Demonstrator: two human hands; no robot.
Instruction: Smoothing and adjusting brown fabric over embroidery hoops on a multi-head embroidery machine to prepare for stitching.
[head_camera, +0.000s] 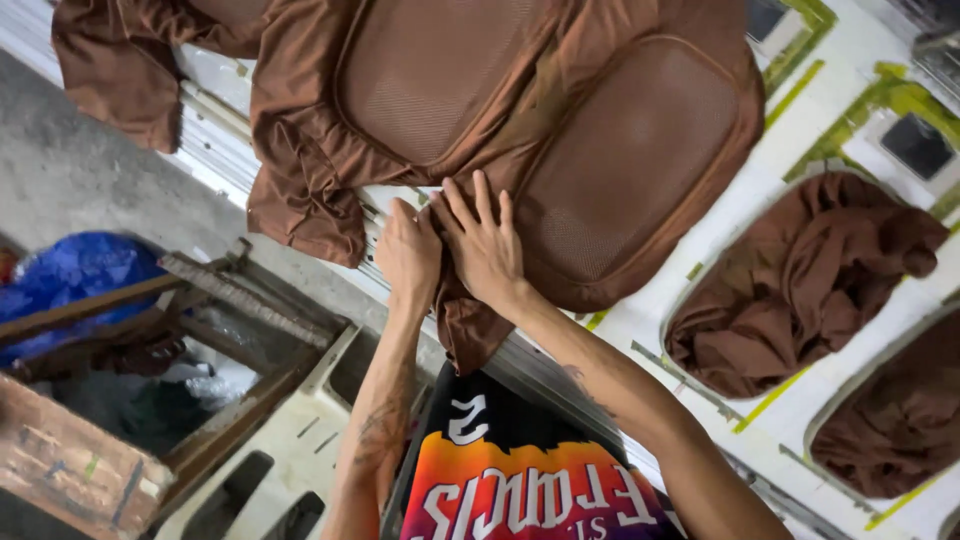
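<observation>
A large brown fabric cover (560, 130) with two mesh panels lies spread over a white work table (720, 250). My left hand (408, 252) is closed on a bunched fold of this cover at the table's near edge. My right hand (485, 240) lies flat with fingers spread on the same fabric, right beside the left hand. A strip of the brown fabric hangs down below both hands over the table edge.
Two more bundles of brown fabric (800, 280) (895, 420) sit in cut-out recesses on the right of the table. A wooden frame (230, 300), a blue bag (70, 275) and a white plastic stool (290, 450) stand on the grey floor at left.
</observation>
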